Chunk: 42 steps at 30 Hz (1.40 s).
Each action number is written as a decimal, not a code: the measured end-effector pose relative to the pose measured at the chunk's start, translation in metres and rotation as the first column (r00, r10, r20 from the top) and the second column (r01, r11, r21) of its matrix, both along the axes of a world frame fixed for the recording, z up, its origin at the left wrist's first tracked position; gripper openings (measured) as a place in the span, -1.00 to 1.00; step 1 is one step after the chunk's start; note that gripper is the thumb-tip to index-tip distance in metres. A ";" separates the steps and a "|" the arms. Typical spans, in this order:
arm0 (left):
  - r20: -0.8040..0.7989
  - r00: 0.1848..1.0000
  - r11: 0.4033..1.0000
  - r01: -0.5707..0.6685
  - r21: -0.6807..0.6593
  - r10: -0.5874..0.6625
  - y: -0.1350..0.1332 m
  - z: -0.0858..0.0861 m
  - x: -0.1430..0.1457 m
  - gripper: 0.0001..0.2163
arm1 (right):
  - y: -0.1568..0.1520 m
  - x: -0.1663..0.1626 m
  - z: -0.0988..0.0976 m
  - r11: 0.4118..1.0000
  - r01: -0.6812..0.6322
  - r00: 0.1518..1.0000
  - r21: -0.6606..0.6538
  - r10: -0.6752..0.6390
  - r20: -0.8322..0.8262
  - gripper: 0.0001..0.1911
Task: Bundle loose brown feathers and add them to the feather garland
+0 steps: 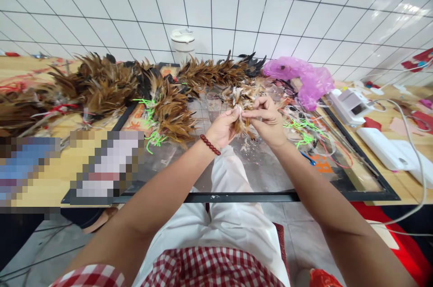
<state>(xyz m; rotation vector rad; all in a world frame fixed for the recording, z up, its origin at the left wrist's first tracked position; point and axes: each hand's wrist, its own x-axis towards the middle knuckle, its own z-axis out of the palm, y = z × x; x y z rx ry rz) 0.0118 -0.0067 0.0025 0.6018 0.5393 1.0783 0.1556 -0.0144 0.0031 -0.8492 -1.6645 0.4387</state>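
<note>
Apparently for steadiness, your left hand (pixel 221 130) pinches the feather bundle (pixel 242 128) at its pale base, where your right hand (pixel 271 122) works, fingers narrow, can't tell on what.

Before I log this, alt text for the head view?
A person's left hand holds a feather bunch while the right hand pinches at it, above a black-framed transparent panel. Beyond are brown feather bundles, a purple plastic bag and a white lidded cup.
</note>
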 end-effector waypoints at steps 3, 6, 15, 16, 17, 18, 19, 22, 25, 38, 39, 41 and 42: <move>0.017 0.998 0.998 -0.055 0.027 0.054 0.002 0.003 -0.003 -0.89 | 0.000 0.001 0.001 0.998 -0.043 0.999 0.045 0.043 -0.002 -0.95; 0.060 0.996 0.995 -0.066 0.073 0.061 0.003 0.006 -0.006 -0.82 | 0.003 0.007 0.001 1.000 -0.025 1.000 -0.011 0.025 0.004 -0.87; -0.023 0.996 0.979 0.092 0.181 -0.090 -0.001 0.006 -0.007 -0.80 | 0.010 0.008 -0.004 0.944 -0.096 0.995 -0.317 0.085 -0.047 -0.72; -0.034 0.997 0.979 0.081 0.188 -0.076 -0.001 0.006 -0.006 -0.80 | 0.009 0.007 -0.004 0.941 -0.113 0.993 -0.318 0.098 -0.063 -0.73; -0.045 0.997 0.979 0.071 0.189 -0.063 -0.001 0.007 -0.005 -0.79 | 0.009 0.006 -0.004 0.939 -0.127 0.991 -0.319 0.108 -0.077 -0.73; -0.055 0.997 0.980 0.062 0.187 -0.053 -0.001 0.007 -0.005 -0.79 | 0.008 0.005 -0.004 0.937 -0.138 0.990 -0.321 0.118 -0.083 -0.73; -0.064 0.997 0.981 0.059 0.184 -0.048 -0.001 0.007 -0.005 -0.78 | 0.008 0.004 -0.004 0.935 -0.146 0.989 -0.324 0.127 -0.079 -0.72; -0.071 0.996 0.983 0.062 0.174 -0.050 0.000 0.007 -0.006 -0.80 | 0.008 0.004 -0.004 0.918 -0.177 0.984 -0.354 0.159 -0.080 -0.66; -0.044 0.995 0.983 0.093 0.161 -0.087 0.002 0.005 -0.008 -0.83 | 0.007 0.005 -0.005 0.881 -0.241 0.969 -0.406 0.196 -0.151 -0.62; 0.094 0.994 0.996 0.040 0.084 -0.048 0.005 0.007 -0.014 -0.86 | 0.015 0.014 -0.007 0.915 0.076 0.994 -0.395 -0.103 -0.048 -0.73; 0.087 0.996 0.996 0.004 0.087 -0.011 0.007 0.006 -0.014 -0.87 | 0.016 0.016 -0.008 0.905 0.110 0.994 -0.410 -0.112 0.020 -0.76; 0.069 0.995 0.994 -0.074 0.084 0.068 0.009 0.003 -0.014 -0.88 | 0.016 0.019 -0.010 0.919 0.135 0.976 -0.371 -0.060 0.208 -0.82; 0.056 0.993 0.990 -0.112 0.080 0.108 0.011 0.002 -0.014 -0.88 | 0.015 0.019 -0.010 0.939 0.117 0.952 -0.324 -0.013 0.306 -0.85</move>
